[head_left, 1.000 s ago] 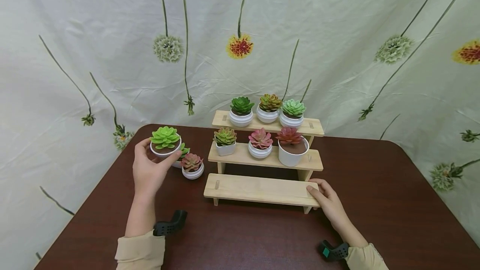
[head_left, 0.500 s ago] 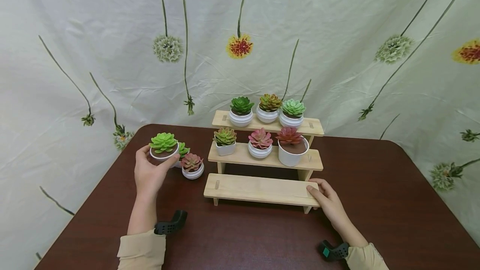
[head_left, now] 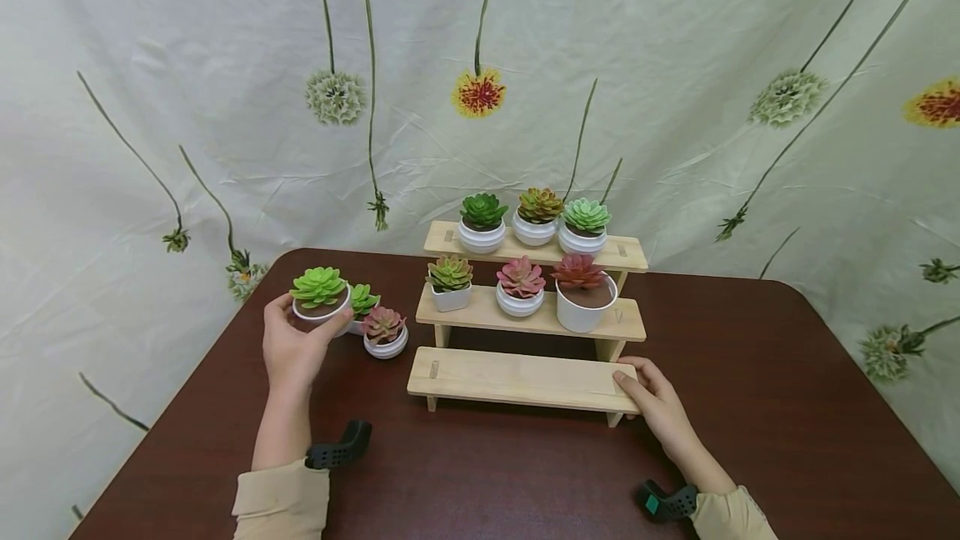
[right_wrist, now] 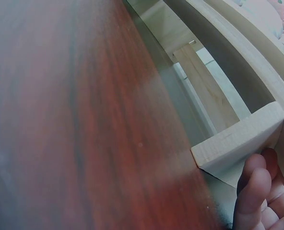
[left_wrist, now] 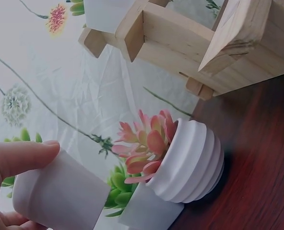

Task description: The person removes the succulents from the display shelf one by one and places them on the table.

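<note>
Left of the wooden stand (head_left: 517, 375), the left hand (head_left: 295, 350) pinches a potted green succulent (head_left: 319, 290), rosette up, axis near vertical; the right hand (head_left: 657, 403) grips the stand's right end.

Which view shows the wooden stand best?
Head: it frames all three tiers of the wooden stand. Left wrist shows one end, cropped; right wrist, only a low, cropped close-up by the right hand.

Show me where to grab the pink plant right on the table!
The pink plant is probably best pinched by its ribbed white pot, from the front right: it stands upright, round wall bare there, while a standing green plant and the left hand crowd its left.
</note>
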Action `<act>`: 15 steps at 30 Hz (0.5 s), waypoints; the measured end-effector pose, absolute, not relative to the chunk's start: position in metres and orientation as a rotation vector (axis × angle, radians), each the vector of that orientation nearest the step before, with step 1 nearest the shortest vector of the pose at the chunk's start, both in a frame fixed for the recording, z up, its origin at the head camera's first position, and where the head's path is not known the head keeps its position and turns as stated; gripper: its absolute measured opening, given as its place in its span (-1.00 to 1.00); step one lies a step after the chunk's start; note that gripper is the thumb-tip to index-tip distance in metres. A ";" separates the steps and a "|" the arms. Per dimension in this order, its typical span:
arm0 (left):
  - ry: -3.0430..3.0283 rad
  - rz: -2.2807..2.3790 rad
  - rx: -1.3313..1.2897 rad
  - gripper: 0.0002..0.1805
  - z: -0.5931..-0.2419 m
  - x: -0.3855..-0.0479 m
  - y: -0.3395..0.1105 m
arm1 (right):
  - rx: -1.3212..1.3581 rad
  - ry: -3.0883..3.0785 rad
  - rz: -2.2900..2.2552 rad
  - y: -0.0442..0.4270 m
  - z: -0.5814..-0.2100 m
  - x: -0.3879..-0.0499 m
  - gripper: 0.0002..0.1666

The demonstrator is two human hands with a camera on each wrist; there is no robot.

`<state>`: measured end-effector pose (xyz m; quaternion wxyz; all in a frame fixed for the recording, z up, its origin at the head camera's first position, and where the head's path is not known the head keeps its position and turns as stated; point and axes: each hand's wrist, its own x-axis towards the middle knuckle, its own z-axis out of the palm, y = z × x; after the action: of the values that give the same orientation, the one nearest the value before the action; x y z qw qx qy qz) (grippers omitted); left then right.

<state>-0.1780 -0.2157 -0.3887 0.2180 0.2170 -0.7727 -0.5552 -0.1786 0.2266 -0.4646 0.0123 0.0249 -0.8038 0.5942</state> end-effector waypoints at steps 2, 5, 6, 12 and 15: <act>-2.118 -1.540 0.609 -0.04 -0.389 -0.178 -0.216 | 0.078 -2.503 1.854 0.227 -0.465 -0.179 -0.64; -2.085 -1.543 0.620 -0.05 -0.388 -0.177 -0.217 | 0.077 -2.501 1.855 0.227 -0.465 -0.179 -0.64; -2.075 -1.546 0.623 -0.05 -0.388 -0.177 -0.217 | 0.076 -2.502 1.853 0.227 -0.465 -0.179 -0.64; -2.029 -1.555 0.694 -0.03 -0.387 -0.177 -0.220 | 0.072 -2.504 1.848 0.227 -0.465 -0.178 -0.65; -2.025 -1.551 0.731 -0.03 -0.389 -0.177 -0.221 | 0.074 -2.504 1.852 0.227 -0.465 -0.178 -0.65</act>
<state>-0.1772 -0.2214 -0.3889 0.2415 0.2673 -0.7406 -0.5672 -0.1784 0.2269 -0.4648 0.0131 0.0238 -0.8037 0.5944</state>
